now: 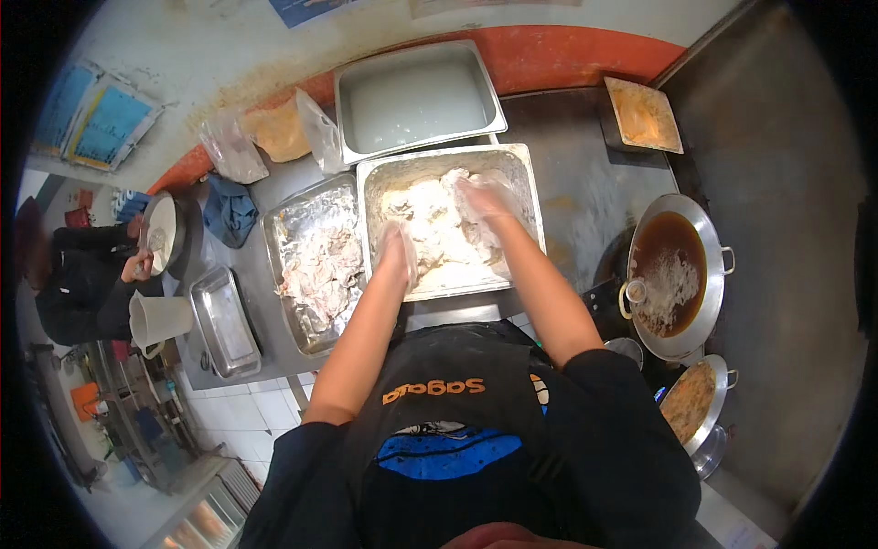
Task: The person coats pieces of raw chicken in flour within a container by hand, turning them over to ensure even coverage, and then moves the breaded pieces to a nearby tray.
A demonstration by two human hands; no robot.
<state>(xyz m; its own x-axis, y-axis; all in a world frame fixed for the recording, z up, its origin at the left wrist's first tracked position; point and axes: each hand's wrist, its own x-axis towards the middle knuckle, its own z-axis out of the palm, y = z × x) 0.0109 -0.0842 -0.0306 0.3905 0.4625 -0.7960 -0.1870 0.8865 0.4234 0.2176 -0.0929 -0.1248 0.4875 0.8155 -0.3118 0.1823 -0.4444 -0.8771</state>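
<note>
Both my hands, in thin clear gloves, are inside a deep metal pan (537, 213) of white flour with coated pieces in it. My left hand (398, 254) is at the pan's left side, its fingers down against the flour. Over the back right part is my right hand (485, 199), blurred and touching floury pieces (456, 182); whether it grips one is unclear. Adjoining the pan on the left, a shallow metal tray (282, 302) holds a heap of pale raw meat pieces (328, 264). Behind stands a deep metal pan of cloudy liquid (420, 96).
At right, a large wok (717, 295) holds brown oil with foam, near a smaller wok (720, 394). A metal container (648, 117) stands back right. Left are a blue cloth (230, 209), an empty metal tray (226, 322), a plastic jug (159, 319) and a co-worker (82, 281) holding a bowl.
</note>
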